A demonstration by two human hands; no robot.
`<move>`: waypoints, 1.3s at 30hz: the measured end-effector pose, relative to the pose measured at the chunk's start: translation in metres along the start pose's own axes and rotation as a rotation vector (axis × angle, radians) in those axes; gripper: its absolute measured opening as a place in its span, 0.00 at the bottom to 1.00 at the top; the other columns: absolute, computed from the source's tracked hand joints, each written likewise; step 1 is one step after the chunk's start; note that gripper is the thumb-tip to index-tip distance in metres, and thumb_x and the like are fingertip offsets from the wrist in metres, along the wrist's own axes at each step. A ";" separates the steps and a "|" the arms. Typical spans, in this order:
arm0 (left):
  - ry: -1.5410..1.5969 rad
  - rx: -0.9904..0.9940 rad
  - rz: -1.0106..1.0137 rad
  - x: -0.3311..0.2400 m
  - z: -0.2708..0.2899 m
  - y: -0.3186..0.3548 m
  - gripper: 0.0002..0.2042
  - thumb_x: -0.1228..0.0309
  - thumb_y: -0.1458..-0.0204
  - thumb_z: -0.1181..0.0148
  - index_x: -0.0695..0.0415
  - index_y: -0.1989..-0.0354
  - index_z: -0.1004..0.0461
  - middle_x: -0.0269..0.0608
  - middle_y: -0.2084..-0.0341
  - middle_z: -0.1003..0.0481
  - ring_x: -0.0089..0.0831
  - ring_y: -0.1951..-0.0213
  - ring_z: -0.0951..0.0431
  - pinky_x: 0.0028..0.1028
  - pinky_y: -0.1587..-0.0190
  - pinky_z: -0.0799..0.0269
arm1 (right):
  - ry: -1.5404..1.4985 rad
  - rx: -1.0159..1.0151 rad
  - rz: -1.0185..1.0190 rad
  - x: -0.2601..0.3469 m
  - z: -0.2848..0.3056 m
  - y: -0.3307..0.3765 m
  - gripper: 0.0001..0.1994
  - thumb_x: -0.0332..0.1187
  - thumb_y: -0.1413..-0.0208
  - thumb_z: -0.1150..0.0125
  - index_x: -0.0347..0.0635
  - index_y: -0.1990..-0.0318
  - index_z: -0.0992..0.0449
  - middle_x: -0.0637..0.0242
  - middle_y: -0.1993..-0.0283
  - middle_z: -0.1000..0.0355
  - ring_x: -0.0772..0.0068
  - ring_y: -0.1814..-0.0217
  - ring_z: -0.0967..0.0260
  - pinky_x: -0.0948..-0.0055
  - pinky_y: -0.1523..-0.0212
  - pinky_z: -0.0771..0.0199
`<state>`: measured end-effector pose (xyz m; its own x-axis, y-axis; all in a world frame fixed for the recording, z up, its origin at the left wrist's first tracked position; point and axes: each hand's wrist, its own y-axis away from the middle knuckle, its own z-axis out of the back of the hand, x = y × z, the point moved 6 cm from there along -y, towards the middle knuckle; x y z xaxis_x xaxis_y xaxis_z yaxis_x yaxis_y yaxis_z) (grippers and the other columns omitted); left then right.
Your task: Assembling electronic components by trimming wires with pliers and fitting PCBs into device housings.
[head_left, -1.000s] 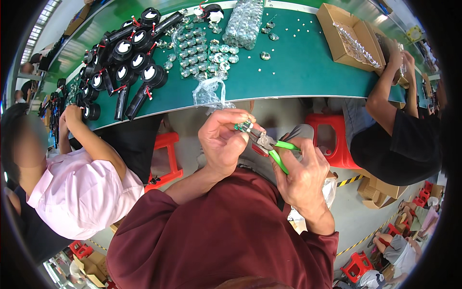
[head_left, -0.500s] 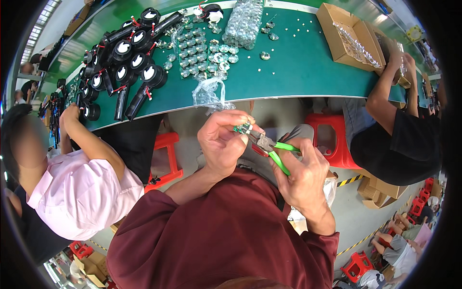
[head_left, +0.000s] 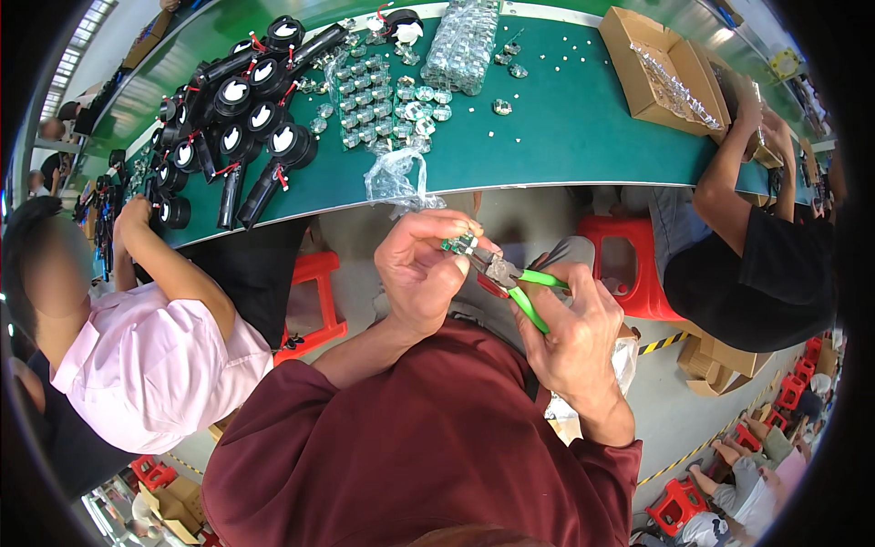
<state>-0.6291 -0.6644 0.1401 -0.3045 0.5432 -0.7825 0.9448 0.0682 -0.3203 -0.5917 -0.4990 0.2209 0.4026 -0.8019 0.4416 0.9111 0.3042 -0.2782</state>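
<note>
Between the thumb and fingers of my left hand (head_left: pixel 421 272) is a small green circuit board (head_left: pixel 458 243) with white and silver parts. My right hand (head_left: pixel 576 333) is wrapped round a pair of cutting pliers (head_left: pixel 500 271) with bright green handles and a red piece by the joint. The jaws of the pliers reach the right edge of the board, close to my left fingertips. Whether the jaws are closed on a part of it is too small to tell. Both hands are held above my lap, in front of the table edge.
On the green table (head_left: pixel 556 137) stand black round-headed housings (head_left: pixel 232 96), rows of small boards (head_left: pixel 366 96), a bubble-wrapped stack (head_left: pixel 462 46) and a crumpled plastic bag (head_left: pixel 397 175). A cardboard box (head_left: pixel 661 77) holds metal parts. Co-workers sit left and right, near red stools (head_left: pixel 629 264).
My hands, the board and the pliers stay almost in place. The co-worker's hands at the right have shifted slightly by the box there.
</note>
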 end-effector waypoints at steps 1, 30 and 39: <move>0.004 0.001 0.001 0.000 0.000 0.000 0.15 0.88 0.54 0.48 0.66 0.56 0.29 0.52 0.58 0.26 0.41 0.60 0.18 0.40 0.55 0.18 | -0.001 -0.003 0.003 0.000 0.000 0.000 0.12 0.28 0.59 0.27 0.41 0.64 0.18 0.60 0.64 0.28 0.60 0.72 0.29 0.64 0.72 0.31; 0.159 -0.159 0.148 0.006 0.031 0.006 0.16 0.87 0.49 0.59 0.66 0.54 0.29 0.54 0.61 0.25 0.42 0.63 0.18 0.40 0.62 0.15 | -0.063 -0.464 -0.091 -0.012 0.078 -0.010 0.11 0.18 0.56 0.39 0.30 0.63 0.18 0.57 0.61 0.28 0.68 0.69 0.29 0.74 0.69 0.30; 0.166 -0.010 0.153 -0.016 0.019 -0.004 0.17 0.85 0.45 0.47 0.66 0.45 0.33 0.57 0.54 0.25 0.43 0.60 0.17 0.39 0.58 0.15 | -0.265 -0.340 -0.200 -0.034 0.059 -0.015 0.09 0.22 0.53 0.35 0.31 0.62 0.18 0.60 0.64 0.26 0.72 0.68 0.30 0.76 0.66 0.33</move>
<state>-0.6308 -0.6893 0.1433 -0.1338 0.6779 -0.7229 0.9800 -0.0180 -0.1983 -0.6143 -0.4460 0.2601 0.2710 -0.6554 0.7050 0.9100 -0.0643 -0.4096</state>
